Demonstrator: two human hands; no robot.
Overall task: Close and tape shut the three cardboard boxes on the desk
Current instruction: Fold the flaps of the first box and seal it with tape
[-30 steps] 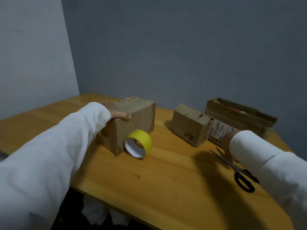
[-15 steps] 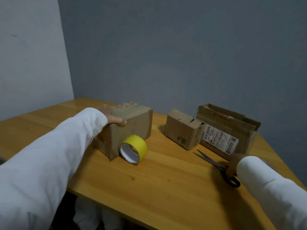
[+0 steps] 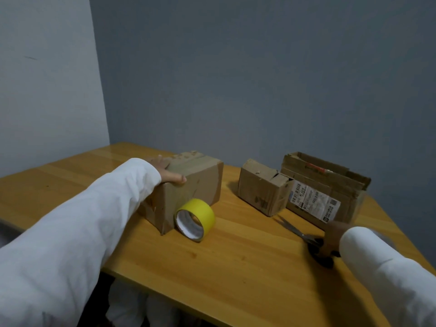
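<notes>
Three cardboard boxes stand on the wooden desk (image 3: 236, 267). My left hand (image 3: 168, 172) rests flat on top of the left box (image 3: 200, 185), whose flaps are down. A yellow tape roll (image 3: 200, 214) stands on edge against that box's front. The small middle box (image 3: 257, 187) has its flaps folded with a gap showing. The right box (image 3: 330, 185), with a white label, has its top flaps up. My right hand (image 3: 331, 237) is curled over the handles of the scissors (image 3: 295, 230), which lie on the desk in front of the labelled box; the sleeve hides most of the hand.
Grey walls meet behind the desk's far corner. The desk's near edge runs diagonally from the left to the lower right. White cloth shows below that edge.
My right hand came back from the labelled box and settled on the scissor handles. The left hand stays on the left box. The view has tilted up slightly.
</notes>
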